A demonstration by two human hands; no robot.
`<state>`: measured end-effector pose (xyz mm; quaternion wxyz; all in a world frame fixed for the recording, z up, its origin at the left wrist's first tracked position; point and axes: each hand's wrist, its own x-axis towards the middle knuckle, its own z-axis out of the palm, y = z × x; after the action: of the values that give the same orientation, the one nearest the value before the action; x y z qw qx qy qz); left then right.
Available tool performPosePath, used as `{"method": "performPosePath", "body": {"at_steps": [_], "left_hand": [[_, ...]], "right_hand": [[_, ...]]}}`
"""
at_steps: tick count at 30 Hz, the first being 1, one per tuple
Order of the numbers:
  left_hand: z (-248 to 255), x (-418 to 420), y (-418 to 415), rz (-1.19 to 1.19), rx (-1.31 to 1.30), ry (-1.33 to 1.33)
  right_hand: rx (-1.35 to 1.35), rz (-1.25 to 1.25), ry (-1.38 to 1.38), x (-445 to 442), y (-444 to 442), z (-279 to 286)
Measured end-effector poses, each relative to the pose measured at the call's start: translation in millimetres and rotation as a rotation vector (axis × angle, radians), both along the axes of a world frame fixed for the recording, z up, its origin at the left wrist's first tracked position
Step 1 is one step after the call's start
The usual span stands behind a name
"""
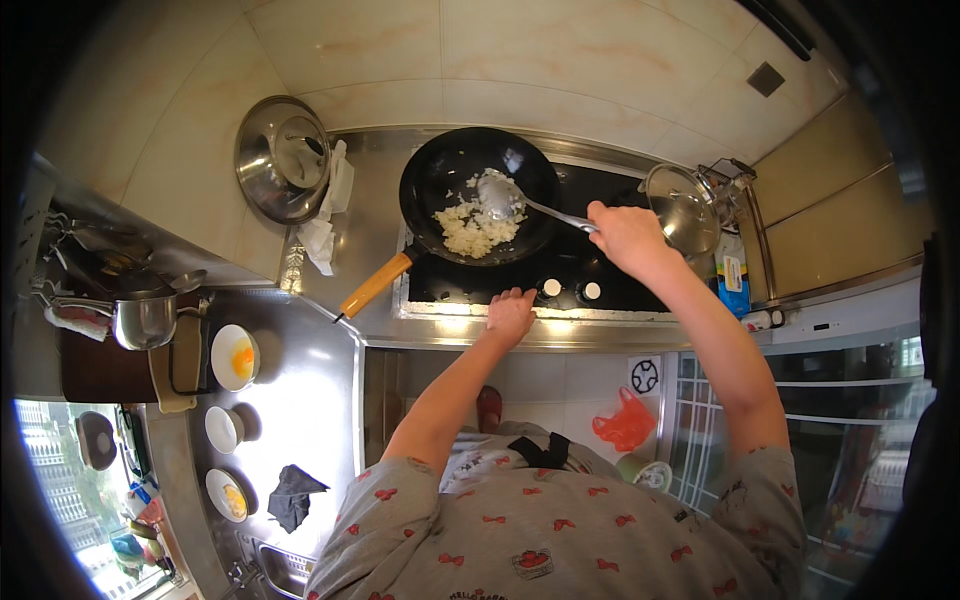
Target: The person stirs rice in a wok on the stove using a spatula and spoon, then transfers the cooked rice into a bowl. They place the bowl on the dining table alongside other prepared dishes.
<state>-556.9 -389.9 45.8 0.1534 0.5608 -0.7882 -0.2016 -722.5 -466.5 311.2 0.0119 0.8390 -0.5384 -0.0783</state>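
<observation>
My right hand point(636, 236) grips the handle of a metal spatula point(501, 196), whose rounded head rests on white cooked rice point(476, 232) inside a black wok point(442, 161). The wok stands on the left part of a black gas hob point(480, 289), its wooden handle point(379, 283) pointing towards the lower left. My left hand point(513, 311) rests at the hob's front edge, just left of two white control knobs point(551, 288), with a finger beside the nearer knob. It appears to hold nothing; whether it touches the knob, I cannot tell.
A large metal lid point(262, 165) leans against the wall at the left, and a glass lid point(675, 202) stands right of the hob. On the left counter are a bowl of raw egg point(223, 356), a white bowl point(223, 430), another bowl with yellow food point(219, 484) and a dark cloth point(291, 499).
</observation>
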Motion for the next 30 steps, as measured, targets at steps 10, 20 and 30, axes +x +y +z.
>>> {"method": "performPosePath", "body": {"at_steps": [10, 20, 30], "left_hand": [[-11.1, -76.0, -54.3, 0.057, 0.118, -0.199], [-6.0, -79.1, -33.3, -0.219, -0.075, -0.360], [-11.7, 101.8, 114.8, 0.250, -0.116, 0.162]], "right_hand": [[0.070, 0.158, 0.020, -2.4, 40.9, -9.9], [-0.089, 0.148, 0.212, 41.7, 17.7, -31.1], [0.022, 0.180, 0.006, 85.9, 2.9, -73.3]]}}
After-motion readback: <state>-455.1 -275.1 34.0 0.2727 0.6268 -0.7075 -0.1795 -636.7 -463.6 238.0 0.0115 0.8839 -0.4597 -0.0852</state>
